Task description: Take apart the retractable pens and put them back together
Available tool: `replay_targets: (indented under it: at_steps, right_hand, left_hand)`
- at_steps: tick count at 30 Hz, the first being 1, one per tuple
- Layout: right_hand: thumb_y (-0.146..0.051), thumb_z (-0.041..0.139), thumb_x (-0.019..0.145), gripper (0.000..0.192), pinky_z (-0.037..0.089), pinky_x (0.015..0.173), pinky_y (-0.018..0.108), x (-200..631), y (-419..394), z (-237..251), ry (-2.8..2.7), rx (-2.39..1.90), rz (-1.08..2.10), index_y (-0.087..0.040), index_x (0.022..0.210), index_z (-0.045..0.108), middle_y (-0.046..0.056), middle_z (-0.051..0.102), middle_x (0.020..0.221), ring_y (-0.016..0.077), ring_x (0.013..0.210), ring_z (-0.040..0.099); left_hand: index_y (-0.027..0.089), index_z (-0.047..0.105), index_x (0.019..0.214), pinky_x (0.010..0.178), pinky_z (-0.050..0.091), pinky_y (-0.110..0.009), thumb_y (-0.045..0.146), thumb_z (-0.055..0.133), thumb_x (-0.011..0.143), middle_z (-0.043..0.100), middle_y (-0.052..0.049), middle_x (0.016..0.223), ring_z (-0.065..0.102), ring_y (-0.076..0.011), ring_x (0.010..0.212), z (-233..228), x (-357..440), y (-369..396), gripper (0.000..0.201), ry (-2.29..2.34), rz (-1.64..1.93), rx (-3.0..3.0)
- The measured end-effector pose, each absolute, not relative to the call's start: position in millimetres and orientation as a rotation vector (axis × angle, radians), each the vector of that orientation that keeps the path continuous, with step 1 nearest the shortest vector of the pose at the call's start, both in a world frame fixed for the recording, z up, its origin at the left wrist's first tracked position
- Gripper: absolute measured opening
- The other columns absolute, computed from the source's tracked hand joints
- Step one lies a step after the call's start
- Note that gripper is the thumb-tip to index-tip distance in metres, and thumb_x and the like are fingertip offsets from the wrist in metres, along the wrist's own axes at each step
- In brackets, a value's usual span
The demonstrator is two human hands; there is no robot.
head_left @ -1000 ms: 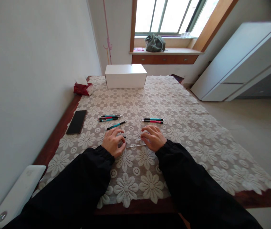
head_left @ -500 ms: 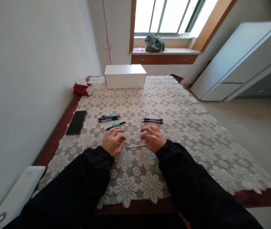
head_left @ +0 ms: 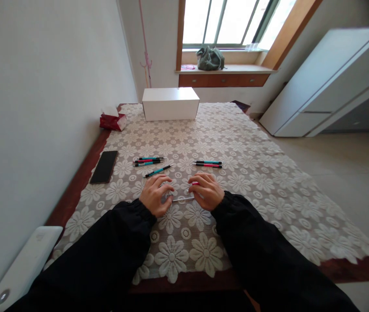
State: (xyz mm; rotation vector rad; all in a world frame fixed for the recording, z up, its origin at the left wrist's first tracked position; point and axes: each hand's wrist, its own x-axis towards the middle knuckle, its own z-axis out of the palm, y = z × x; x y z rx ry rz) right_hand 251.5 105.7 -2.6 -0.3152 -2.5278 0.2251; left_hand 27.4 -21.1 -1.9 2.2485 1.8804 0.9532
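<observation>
My left hand [head_left: 156, 195] rests on the lace cloth, its fingers curved and apart from the thumb. Its thumb tip is by the left end of a thin pale rod [head_left: 183, 199], possibly touching it. The rod runs across to my right hand [head_left: 206, 191], whose fingers hide its other end. A red pen part [head_left: 195, 183] pokes out between the right fingers, which are closed round it; the rest of it is hidden. Just beyond my left hand lies a teal and black mechanical pencil [head_left: 157, 170], tilted.
Several teal and red pencils [head_left: 148, 161] lie grouped at left, two more pencils [head_left: 208, 164] at right. A dark phone [head_left: 104, 167], a red tissue pack [head_left: 113, 121] and a white box [head_left: 170, 105] stand or lie farther along the lace-covered table [head_left: 236, 147]. A wall borders the left.
My right hand has shifted slightly left, and more of the red part shows. Less of the pale rod is visible. My left hand has edged right, its thumb now by the rod's end.
</observation>
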Motion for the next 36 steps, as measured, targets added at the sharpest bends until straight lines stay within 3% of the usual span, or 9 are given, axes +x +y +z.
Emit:
replay_targets:
  at_steps: [6, 16, 36]
  right_hand:
    - [-0.030, 0.066, 0.087, 0.007, 0.039, 0.103, 0.048, 247.8, 101.6, -10.3, -2.610, -0.248, 0.234, -0.024, 0.088, 0.069, 0.007, 0.065, 0.125, 0.0291, 0.123, 0.051]
    - [-0.020, 0.066, 0.083, 0.004, 0.041, 0.103, 0.049, 247.8, 102.6, -13.7, -2.628, -0.387, 0.229, -0.023, 0.082, 0.067, 0.008, 0.063, 0.129, 0.0295, 0.127, 0.050]
    - [-0.023, 0.064, 0.089, 0.005, 0.045, 0.102, 0.047, 241.9, 94.4, -15.9, -2.609, -0.377, 0.257, -0.022, 0.088, 0.068, 0.008, 0.065, 0.126, 0.0282, 0.124, 0.053]
  left_hand:
    - [0.024, 0.070, 0.081, 0.112, 0.039, -0.052, 0.020, 0.068, 0.071, 0.066, -0.004, 0.125, 0.050, -0.0302, 0.129, 0.7, 28.8, -21.3, 0.010, 1.983, 0.885, 2.169]
    - [0.024, 0.071, 0.075, 0.111, 0.039, -0.053, 0.024, 0.070, 0.075, 0.068, -0.003, 0.123, 0.050, -0.0303, 0.129, -1.0, 28.3, -20.4, 0.001, 2.019, 0.869, 2.130]
    - [0.026, 0.073, 0.077, 0.110, 0.041, -0.054, 0.025, 0.071, 0.078, 0.070, -0.003, 0.119, 0.051, -0.0289, 0.127, -6.9, 26.6, -17.3, 0.003, 1.879, 0.919, 2.232]
